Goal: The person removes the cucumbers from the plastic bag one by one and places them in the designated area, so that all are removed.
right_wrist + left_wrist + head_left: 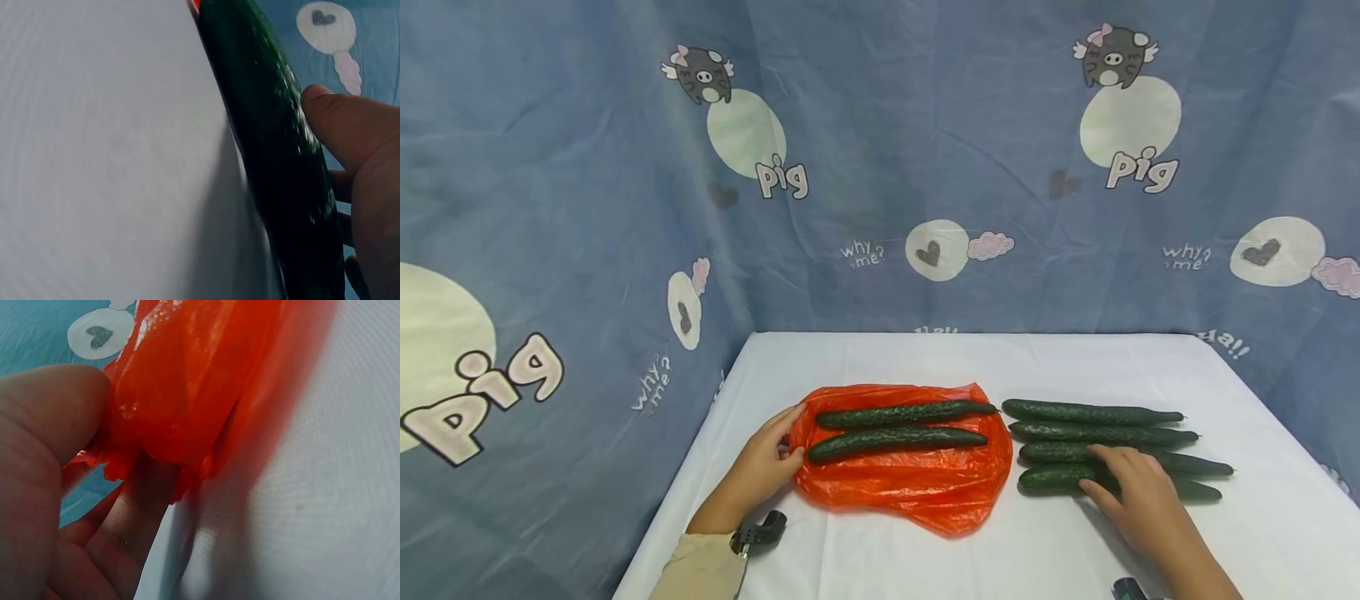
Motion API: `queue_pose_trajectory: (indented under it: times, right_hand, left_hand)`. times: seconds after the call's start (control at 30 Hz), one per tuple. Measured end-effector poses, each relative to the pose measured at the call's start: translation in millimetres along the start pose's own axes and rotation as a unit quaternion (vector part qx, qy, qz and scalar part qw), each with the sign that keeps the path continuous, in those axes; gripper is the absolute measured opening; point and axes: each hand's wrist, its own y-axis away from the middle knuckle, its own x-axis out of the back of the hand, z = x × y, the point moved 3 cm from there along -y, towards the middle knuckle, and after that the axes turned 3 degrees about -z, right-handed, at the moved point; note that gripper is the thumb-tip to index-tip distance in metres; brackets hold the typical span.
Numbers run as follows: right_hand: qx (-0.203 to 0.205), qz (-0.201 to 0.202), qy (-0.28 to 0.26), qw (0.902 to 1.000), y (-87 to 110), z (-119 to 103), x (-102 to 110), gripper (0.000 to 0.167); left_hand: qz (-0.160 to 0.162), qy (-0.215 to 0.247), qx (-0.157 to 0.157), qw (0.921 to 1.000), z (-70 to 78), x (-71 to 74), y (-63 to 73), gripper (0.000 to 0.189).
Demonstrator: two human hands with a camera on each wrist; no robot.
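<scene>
Red bag point(902, 483) lies flat on white counter point(1037, 550). Left hand point(767, 467) at bag's nine o'clock, pinches bag's edge between thumb and fingers. Two cucumbers point(906, 413) lie side by side on bag. Four more cucumbers point(1097, 412) lie at bag's three o'clock. Right hand point(1146, 496) half open over closest two; cannot tell if it grips.

The person's right hand point(1138, 498) hides the middles of the two nearest long, dark-green cucumbers point(1047, 480). The thin red plastic bag point(902, 483) covers a fingertip of the left hand point(765, 468); the bag's right side blurs in the left wrist view. The head view crops the white cloth-covered tabletop point(925, 571) nearest the person.
</scene>
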Motion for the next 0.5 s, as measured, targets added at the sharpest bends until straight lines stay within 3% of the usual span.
queue_pose_trajectory:
  times: [0.23,0.5]
  right_hand:
    - [0.005,-0.033,-0.016,0.9993,-8.5,-11.7,-0.1,0.057]
    - [0.030,-0.037,-0.031,0.9984,-21.0,-27.5,2.0,0.054]
  left_hand:
    - [-0.011,0.006,0.012,0.9998,1.7,-0.5,1.0,0.077]
    - [-0.015,0.007,0.021,0.9996,2.7,0.3,1.3,0.077]
